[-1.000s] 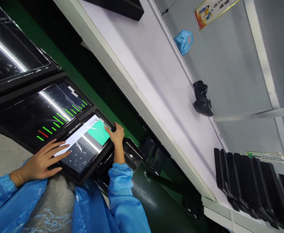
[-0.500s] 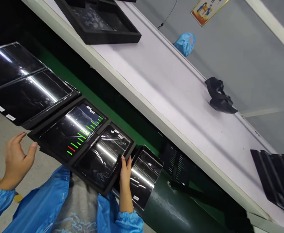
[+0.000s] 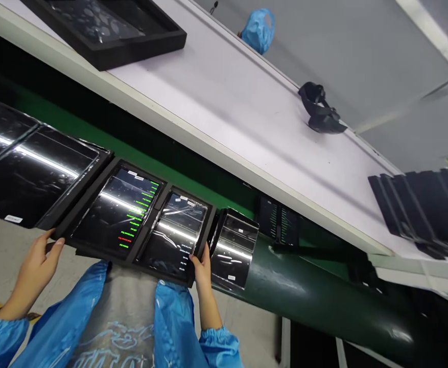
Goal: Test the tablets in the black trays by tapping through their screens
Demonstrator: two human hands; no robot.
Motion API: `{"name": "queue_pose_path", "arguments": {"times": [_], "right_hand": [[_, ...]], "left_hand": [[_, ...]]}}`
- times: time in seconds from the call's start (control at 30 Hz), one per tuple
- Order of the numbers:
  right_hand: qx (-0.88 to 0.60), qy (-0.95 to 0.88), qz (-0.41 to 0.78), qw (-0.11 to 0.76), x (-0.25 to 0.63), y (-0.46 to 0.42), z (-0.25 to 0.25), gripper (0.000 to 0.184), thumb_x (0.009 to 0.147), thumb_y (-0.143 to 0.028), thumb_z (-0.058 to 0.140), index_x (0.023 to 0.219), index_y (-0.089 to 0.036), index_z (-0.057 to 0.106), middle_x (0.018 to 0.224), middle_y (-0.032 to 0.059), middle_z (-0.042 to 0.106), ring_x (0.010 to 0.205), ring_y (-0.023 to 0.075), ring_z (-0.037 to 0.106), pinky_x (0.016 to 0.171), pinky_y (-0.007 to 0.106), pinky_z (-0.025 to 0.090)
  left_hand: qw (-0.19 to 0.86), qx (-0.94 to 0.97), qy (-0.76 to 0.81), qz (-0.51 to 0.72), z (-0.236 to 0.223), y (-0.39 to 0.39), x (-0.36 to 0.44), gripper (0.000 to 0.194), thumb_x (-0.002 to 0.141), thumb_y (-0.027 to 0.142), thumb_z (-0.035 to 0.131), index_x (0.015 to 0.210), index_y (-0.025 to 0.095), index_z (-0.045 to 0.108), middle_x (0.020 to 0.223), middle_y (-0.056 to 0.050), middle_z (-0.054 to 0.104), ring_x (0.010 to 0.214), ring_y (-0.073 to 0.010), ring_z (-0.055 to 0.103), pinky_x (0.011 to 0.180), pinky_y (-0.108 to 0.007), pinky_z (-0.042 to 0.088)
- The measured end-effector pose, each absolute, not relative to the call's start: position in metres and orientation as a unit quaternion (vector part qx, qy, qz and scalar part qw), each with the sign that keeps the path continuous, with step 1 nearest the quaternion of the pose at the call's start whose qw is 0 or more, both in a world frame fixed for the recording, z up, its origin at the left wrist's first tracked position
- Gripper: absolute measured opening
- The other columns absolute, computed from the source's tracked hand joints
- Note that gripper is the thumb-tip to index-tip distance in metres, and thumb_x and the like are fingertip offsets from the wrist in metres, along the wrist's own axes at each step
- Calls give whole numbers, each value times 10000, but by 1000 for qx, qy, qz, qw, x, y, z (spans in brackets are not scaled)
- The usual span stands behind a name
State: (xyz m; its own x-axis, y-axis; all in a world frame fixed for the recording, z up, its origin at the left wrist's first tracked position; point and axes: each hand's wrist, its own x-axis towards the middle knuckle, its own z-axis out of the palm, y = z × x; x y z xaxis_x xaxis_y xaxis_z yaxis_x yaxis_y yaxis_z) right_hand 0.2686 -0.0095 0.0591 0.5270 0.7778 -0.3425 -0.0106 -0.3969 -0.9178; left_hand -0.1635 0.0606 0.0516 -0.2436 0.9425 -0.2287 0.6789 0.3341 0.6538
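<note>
A black tray (image 3: 93, 214) with two tablets lies across the green conveyor's near edge. The left tablet (image 3: 122, 207) shows green and red text lines. The right tablet (image 3: 178, 232) is wrapped in film and shows a few lines of text. My left hand (image 3: 36, 266) grips the tray's near-left corner, thumb on top. My right hand (image 3: 201, 266) holds the tray's near-right corner, fingers curled on its rim. Both arms wear blue sleeves.
More black trays with dark screens (image 3: 32, 174) sit to the left, and a film-wrapped tablet (image 3: 234, 248) to the right. A white shelf (image 3: 224, 102) above carries a black tray (image 3: 104, 25), a blue bag (image 3: 259, 30), a black strap (image 3: 317, 110) and upright black trays (image 3: 423, 209).
My left hand moved from the air onto the tray's left corner. The right tablet's screen went from green and white to dark, then showed text. The view swung left.
</note>
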Motion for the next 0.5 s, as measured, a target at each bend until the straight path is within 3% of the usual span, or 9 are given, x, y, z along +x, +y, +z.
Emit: {"name": "queue_pose_path", "arguments": {"times": [0.13,0.5], "right_hand": [[-715,-254,423,495,259,-27,59,896,583,-244,725,1438,-265,459,1487,41,485,1402,276,415,1186,453,280],[-718,-267,397,505,245,-41,55,914,671,-278,759,1499,-256,372,1542,42,415,1422,254,393,1191,439,282]], "left_hand": [[337,529,756,184,52,67,-175,714,871,613,394,1384,117,415,1041,-117,600,1084,-346,599,982,-514,473],[369,551,727,179,47,73,-187,668,854,632,439,1329,163,417,900,-73,583,1064,-363,616,965,-538,478]]}}
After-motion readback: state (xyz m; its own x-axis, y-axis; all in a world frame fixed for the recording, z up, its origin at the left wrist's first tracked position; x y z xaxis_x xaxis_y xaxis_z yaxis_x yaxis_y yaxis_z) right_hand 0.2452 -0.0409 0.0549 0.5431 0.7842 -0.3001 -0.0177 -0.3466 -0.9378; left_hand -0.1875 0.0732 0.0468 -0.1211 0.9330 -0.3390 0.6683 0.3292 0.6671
